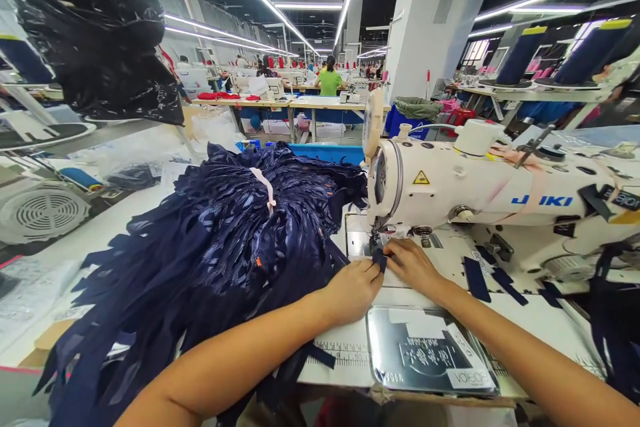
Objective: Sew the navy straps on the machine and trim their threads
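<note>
A black bag hangs at the far left, above a grey vented cover and a blue spool. Clear plastic lies crumpled toward the far left corner of the tabletop. Next comes a large pile of navy strips, gathered by a pale tie and flecked with orange; it covers most of the left side, spills over the near edge and reaches right up to the machine, crowding the working spot. Behind it, at the far edge, shows a blue bin.

The left hand, its forearm across the pile, pinches a navy strip just in front of the foot, under the machine's left end. The right hand pinches the strip's right side. Below the hands, a ruler runs along the near edge, and a shiny plate lies at that edge, partly under the right forearm. Right of that forearm, navy scraps lie scattered before the machine. Dark straps hang at the right edge.
</note>
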Demonstrator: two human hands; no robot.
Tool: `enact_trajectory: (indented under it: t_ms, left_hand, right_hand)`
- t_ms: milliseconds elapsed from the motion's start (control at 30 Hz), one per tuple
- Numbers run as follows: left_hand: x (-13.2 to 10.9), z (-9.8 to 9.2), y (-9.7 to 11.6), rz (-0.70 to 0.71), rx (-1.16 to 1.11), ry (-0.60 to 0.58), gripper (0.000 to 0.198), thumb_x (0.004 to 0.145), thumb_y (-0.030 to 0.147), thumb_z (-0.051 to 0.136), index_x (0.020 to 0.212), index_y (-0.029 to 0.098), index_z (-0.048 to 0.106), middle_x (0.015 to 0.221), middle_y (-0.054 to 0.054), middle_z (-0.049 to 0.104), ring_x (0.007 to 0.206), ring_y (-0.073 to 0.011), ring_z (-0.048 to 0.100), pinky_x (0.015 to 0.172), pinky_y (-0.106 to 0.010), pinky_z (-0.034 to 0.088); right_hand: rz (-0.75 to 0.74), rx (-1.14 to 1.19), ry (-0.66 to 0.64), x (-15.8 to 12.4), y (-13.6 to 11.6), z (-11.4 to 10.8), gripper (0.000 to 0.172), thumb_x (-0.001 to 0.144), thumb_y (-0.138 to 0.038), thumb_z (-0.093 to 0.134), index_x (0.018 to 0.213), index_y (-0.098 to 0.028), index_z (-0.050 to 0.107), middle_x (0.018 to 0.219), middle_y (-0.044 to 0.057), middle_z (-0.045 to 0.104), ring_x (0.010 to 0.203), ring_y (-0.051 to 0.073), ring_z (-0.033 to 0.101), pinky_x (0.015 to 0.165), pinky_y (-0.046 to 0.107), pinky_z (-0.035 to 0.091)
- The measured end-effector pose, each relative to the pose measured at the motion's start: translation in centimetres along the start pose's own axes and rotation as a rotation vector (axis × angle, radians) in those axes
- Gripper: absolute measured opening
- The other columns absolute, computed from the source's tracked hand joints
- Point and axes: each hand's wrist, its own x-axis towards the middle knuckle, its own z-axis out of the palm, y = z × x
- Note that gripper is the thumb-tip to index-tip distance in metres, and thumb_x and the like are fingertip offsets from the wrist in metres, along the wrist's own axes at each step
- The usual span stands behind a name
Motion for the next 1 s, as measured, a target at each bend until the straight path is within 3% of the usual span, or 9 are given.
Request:
enact_trajectory:
  t_ms: [200,400,533,833,1000]
  left_hand:
    - [0.1,0.0,0.2,-0.001,0.052,0.029,0.029,0.084,0.017,0.041,0.107,0.005,0.054,0.117,-0.017,0.053,0.101,-0.0252,0.050,0.082,-0.034,0.043]
    - [0.5,-0.1,0.2,0.001,0.110,0.033,0.018,0.080,0.017,0.048,0.094,0.008,0.056,0.119,-0.018,0.052,0.093,-0.0244,0.052,0.075,-0.033,0.042]
    - [0.8,-0.1,0.1,0.009,0.099,0.034,0.018,0.080,0.018,0.049,0.094,0.010,0.055,0.119,-0.018,0.053,0.089,-0.0234,0.052,0.071,-0.032,0.042]
    - [1.4,-0.3,-0.3,0.012,0.057,0.010,0.017,0.078,0.016,0.048,0.093,0.011,0.055,0.112,-0.015,0.055,0.091,-0.0233,0.050,0.072,-0.032,0.043]
    - [1.6,-0.4,-0.4,0.005,0.041,-0.006,0.015,0.079,0.016,0.048,0.091,0.012,0.055,0.106,-0.013,0.057,0.090,-0.0228,0.050,0.071,-0.032,0.044]
  right_hand:
    - [-0.130,-0.112,-0.049,0.0,0.1,-0.4,0.022,0.084,-0.012,0.032,0.078,-0.016,0.053,0.080,0.010,0.058,0.075,0.022,0.052,0.069,0.034,0.042]
    - [0.065,0.175,-0.290,1.5,1.0,-1.0,0.018,0.084,-0.024,0.038,0.070,-0.021,0.047,0.067,0.002,0.055,0.064,0.017,0.051,0.063,0.030,0.042]
    - [0.108,0.345,-0.384,2.2,1.6,-1.5,0.019,0.083,-0.027,0.036,0.069,-0.021,0.047,0.068,0.000,0.054,0.064,0.015,0.051,0.064,0.028,0.043]
    - [0.106,0.332,-0.333,1.6,2.3,-0.8,0.021,0.081,-0.034,0.038,0.068,-0.021,0.048,0.065,-0.001,0.052,0.059,0.013,0.047,0.058,0.026,0.041]
    - [0.093,0.251,-0.182,1.0,1.0,-0.4,0.018,0.081,-0.027,0.037,0.066,-0.021,0.047,0.058,-0.001,0.052,0.053,0.014,0.047,0.053,0.026,0.040]
